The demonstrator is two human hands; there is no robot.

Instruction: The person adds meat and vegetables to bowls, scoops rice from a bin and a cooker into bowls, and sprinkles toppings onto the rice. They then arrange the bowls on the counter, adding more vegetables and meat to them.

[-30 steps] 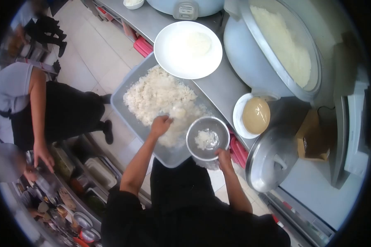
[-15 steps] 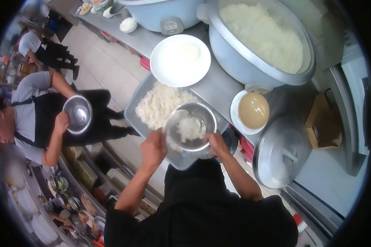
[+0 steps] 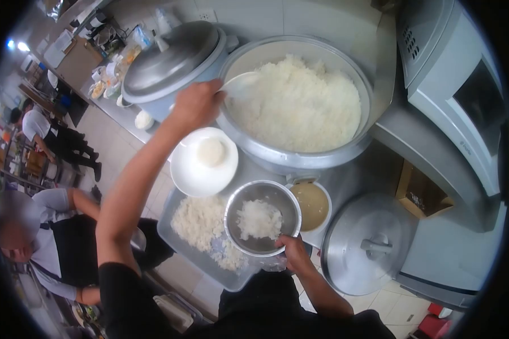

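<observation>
My left hand (image 3: 195, 104) grips a white rice paddle (image 3: 240, 86) whose blade reaches over the rim of the big open rice cooker (image 3: 266, 152), which is full of white rice (image 3: 300, 104). In my right hand (image 3: 291, 251) is a small steel bowl (image 3: 234, 223), held by its near rim, with a lump of rice in it. The bowl hovers over a grey tray (image 3: 178, 248) of loose rice. A white plate (image 3: 189, 175) with a moulded rice dome lies just beyond the tray.
A second, lidded rice cooker (image 3: 167, 59) stands at the back left. A loose metal lid (image 3: 362, 246) rests at the right beside a bowl of brown sauce (image 3: 314, 203). A microwave (image 3: 452, 90) fills the right side. Other people stand at the left.
My left hand left the steel bowl and rose with the paddle to the big cooker. My view swung up toward the cooker. The right hand still holds the bowl.
</observation>
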